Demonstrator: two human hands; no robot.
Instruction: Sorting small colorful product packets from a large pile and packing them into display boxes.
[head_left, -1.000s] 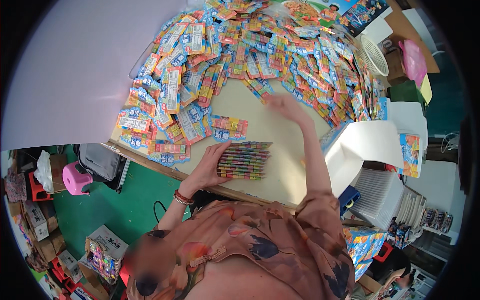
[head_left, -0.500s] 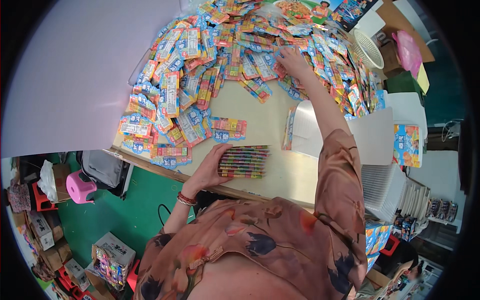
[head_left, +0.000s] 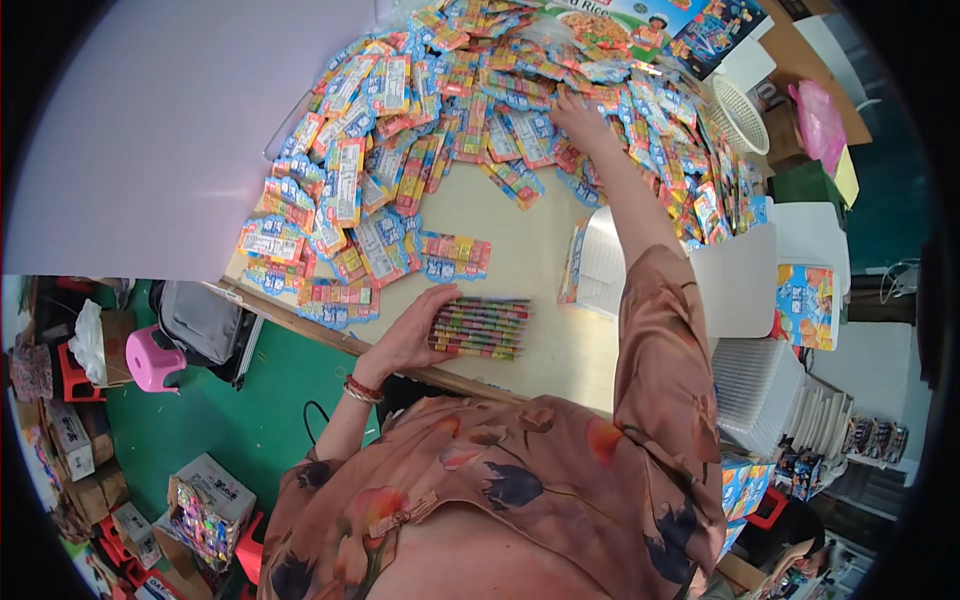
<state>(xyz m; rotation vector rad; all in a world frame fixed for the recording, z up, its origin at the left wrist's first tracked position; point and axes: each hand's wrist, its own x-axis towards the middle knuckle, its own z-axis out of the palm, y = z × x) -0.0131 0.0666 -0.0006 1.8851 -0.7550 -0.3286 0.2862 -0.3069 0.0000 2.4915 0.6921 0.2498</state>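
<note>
My left hand (head_left: 408,335) is closed around the left end of a stack of flat, colourful blister packs (head_left: 480,328), which stand on edge on the table near its front. My right arm stretches across the table, and my right hand (head_left: 583,125) is at the far pile of loose blister packs (head_left: 410,180). Its fingers are bent and drawn together on a pack in that pile, though the fingertips are partly hidden. Between the hands, toward the right, an open white carton (head_left: 600,265) with a printed flap lies under my right forearm.
A cream basket (head_left: 738,115) and a pink plastic bag (head_left: 818,125) sit at the far right. Stacked white trays (head_left: 755,390) stand beside my right sleeve. A pale panel (head_left: 160,140) borders the table at left. A pink stool (head_left: 155,360) is on the green floor.
The view has shifted slightly. My right fingers have drawn closer together at the pile. My left hand still holds the stack in about the same place.
</note>
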